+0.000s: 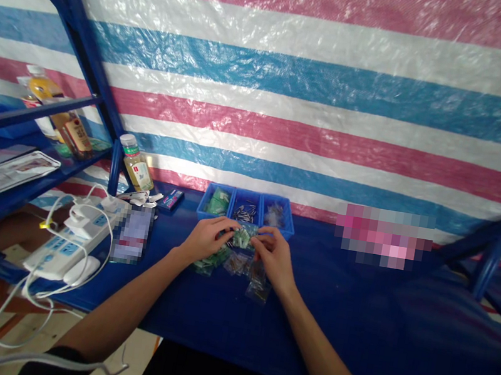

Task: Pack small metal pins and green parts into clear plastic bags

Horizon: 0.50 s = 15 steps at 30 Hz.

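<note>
Between my two hands is a small clear plastic bag (244, 236) with green pieces in it. My left hand (210, 236) pinches its left edge, and my right hand (274, 256) pinches the right edge. Just beyond stand three blue bins side by side: the left bin (200, 206) holds green bags, the middle bin (249, 195) dark metal pins, the right bin (291, 224) clear or greyish bags. Below my hands lie green packets (209, 262), a clear bag of brownish parts (237, 264) and another small clear bag (257, 291), partly under my right hand.
A white power strip (75, 242) with tangled cables lies at the left, beside a blurred-out phone-like item (132, 235). Behind them stand a drink bottle (136, 163) and a small dark box (170, 199). Blue metal frame posts (114, 166) flank the blue table (342, 329).
</note>
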Each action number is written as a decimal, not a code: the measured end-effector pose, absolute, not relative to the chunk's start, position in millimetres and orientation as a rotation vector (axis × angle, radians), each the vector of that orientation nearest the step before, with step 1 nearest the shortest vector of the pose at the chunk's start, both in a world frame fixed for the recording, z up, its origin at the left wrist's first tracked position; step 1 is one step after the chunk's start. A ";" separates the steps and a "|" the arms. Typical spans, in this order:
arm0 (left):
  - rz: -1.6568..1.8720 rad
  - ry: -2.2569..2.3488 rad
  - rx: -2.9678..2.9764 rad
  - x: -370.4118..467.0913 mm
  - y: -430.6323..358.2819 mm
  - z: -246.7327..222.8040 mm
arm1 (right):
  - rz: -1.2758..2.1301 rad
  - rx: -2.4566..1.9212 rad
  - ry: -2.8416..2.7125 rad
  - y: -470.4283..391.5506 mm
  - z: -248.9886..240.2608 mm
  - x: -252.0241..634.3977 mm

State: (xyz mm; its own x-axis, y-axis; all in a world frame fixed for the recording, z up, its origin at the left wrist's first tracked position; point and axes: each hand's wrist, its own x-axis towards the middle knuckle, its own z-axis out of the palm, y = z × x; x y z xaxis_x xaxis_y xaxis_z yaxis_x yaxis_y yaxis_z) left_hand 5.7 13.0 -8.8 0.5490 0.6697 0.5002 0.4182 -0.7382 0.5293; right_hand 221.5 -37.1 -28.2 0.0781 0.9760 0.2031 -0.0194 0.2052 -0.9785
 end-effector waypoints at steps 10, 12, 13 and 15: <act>1.030 0.858 2.533 5.2 13.9 -3.9 | 1.022 -1.070 -1.343 -37.5 -22.5 221.3; 1.063 0.846 2.552 5.8 13.5 -2.6 | 1.022 -1.074 -1.345 -37.7 -22.6 220.9; 1.081 0.828 2.565 6.1 13.5 -1.9 | 1.011 -1.085 -1.350 -37.9 -22.8 220.9; 1.123 0.785 2.591 6.7 13.7 -1.0 | 0.972 -1.117 -1.362 -38.4 -23.5 221.3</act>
